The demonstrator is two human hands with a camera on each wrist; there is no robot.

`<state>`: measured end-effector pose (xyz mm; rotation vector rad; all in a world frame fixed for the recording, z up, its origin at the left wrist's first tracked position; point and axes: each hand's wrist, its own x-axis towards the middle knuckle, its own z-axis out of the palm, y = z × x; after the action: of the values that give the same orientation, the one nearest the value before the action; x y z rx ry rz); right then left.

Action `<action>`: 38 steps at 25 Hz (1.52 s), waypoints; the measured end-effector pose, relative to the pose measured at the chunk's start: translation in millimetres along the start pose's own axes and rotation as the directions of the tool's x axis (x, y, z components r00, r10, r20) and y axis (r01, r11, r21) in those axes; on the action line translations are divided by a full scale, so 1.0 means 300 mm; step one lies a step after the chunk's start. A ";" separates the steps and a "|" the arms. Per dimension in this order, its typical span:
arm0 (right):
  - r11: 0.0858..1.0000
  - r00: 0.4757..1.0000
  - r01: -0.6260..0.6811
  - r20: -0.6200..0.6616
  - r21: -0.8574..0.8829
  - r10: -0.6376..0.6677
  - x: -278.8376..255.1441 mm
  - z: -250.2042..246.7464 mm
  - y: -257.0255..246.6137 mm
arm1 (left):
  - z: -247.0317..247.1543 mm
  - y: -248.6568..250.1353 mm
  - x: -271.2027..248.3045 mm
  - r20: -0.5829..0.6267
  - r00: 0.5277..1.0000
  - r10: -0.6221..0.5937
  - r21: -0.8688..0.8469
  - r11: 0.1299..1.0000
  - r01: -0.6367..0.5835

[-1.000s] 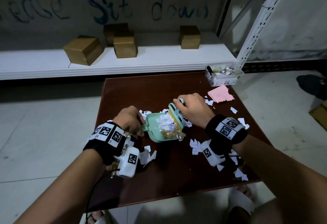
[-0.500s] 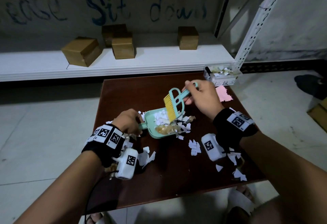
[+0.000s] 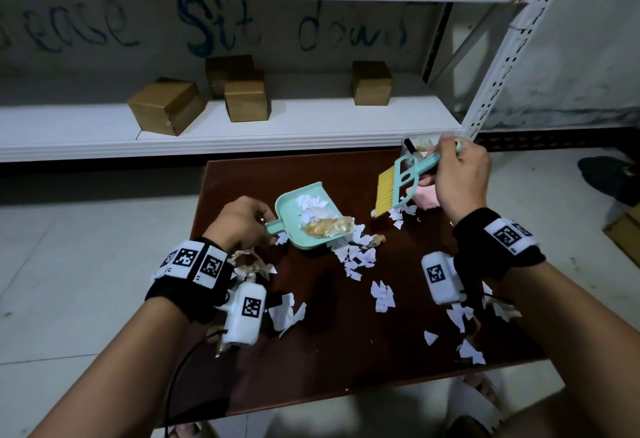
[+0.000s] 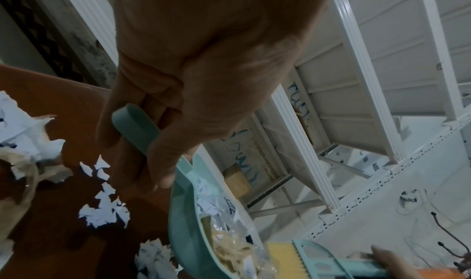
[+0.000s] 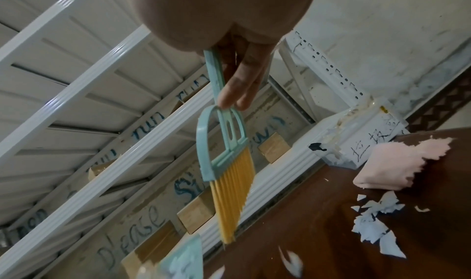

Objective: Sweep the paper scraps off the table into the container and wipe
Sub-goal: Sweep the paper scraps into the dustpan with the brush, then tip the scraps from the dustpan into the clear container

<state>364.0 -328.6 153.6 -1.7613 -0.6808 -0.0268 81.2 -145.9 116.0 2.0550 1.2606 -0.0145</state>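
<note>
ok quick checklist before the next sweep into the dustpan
1. Left hand grips the dustpan handle: ok.
2. Right hand holds the brush by its handle: ok.
3. Brush bristles down on the table: not ok, the brush is lifted above it.
4. Dustpan has room left: cannot tell; it already holds paper scraps and crumpled film.
5. Table swept: not ok, scraps lie by the pan's lip and near both wrists.
6. Container reachable at the far right corner: ok.

White metal shelving (image 3: pixel 242 140) carrying brown cardboard boxes (image 3: pixel 166 105) stands against a dim, stained wall scrawled with blue lettering (image 3: pixel 221 27); pale tiled floor (image 3: pixel 86 247) below.
</note>
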 end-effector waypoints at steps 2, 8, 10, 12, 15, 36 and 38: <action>0.999 1.000 -0.003 0.012 -0.044 0.004 -0.016 0.004 0.012 | -0.018 0.004 0.004 -0.039 0.999 0.007 -0.032 0.999 -0.009; 0.987 0.986 -0.019 0.159 -0.158 0.044 -0.089 0.057 0.047 | -0.020 0.023 0.015 -0.106 0.994 -0.009 -0.091 0.996 0.000; 0.987 0.974 -0.042 0.214 -0.157 0.076 -0.107 0.075 0.061 | -0.018 0.028 0.016 -0.122 0.992 -0.008 -0.112 0.994 -0.006; 0.989 0.950 -0.098 0.285 -0.109 0.126 -0.133 0.101 0.079 | -0.012 0.031 0.017 -0.145 0.989 0.004 -0.130 0.991 -0.023; 0.995 0.929 -0.081 0.357 -0.052 0.094 -0.190 0.157 0.103 | 0.007 0.051 0.011 -0.170 0.983 0.071 -0.184 0.977 -0.103; 0.861 0.834 -0.399 0.516 0.316 0.197 -0.335 0.294 0.041 | 0.174 0.178 -0.004 -0.257 0.893 0.370 -0.129 0.902 -0.411; 0.833 0.823 -0.451 0.512 0.322 0.248 -0.336 0.300 0.050 | 0.193 0.178 0.008 -0.246 0.894 0.376 -0.118 0.903 -0.412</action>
<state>258.0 -293.4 76.1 -1.4350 -0.6080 0.7695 143.8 -191.5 102.2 2.1687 0.9045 0.5024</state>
